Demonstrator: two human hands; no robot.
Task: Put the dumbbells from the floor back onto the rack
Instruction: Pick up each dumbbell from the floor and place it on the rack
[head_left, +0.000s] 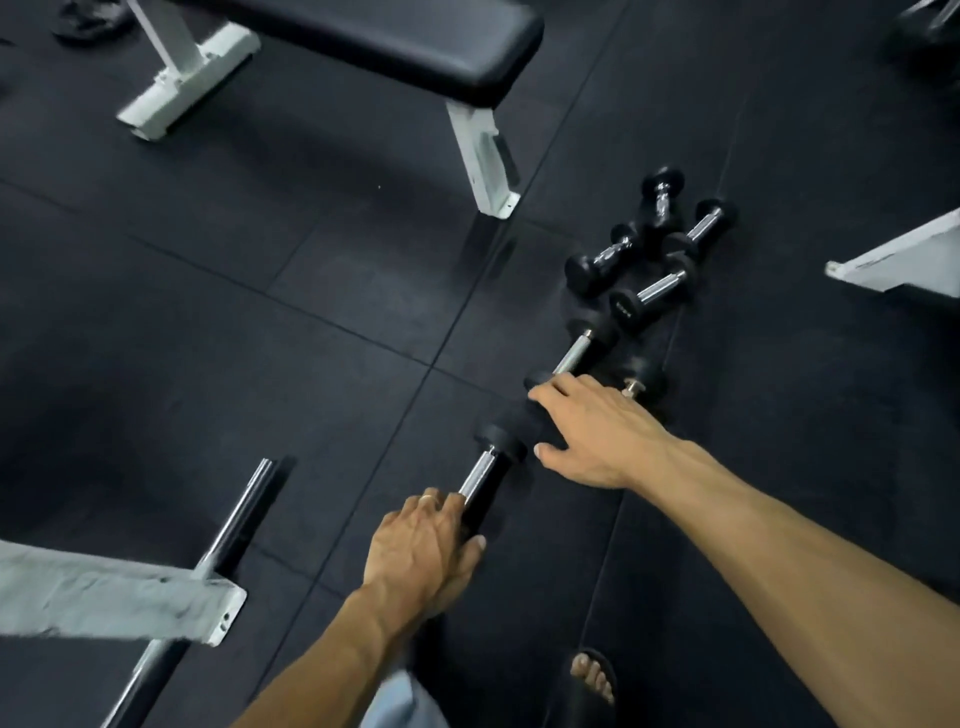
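Several black-headed dumbbells with chrome handles lie in a loose line on the dark rubber floor. My left hand (421, 551) grips the near end of the closest dumbbell (483, 470), fingers over it and thumb on its right side; its near head is hidden under the hand. My right hand (587, 431) is spread flat, its fingertips touching the near head of the second dumbbell (574, 353). A third dumbbell (644, 379) lies partly hidden just behind that hand. Smaller dumbbells (652, 288) cluster beyond. No rack is plainly in view.
A black padded bench (363, 41) on white legs stands at the back. A white frame foot (104, 597) with a chrome bar (239, 525) lies at lower left, another white foot (904, 260) at right. My sandalled foot (592, 675) is below.
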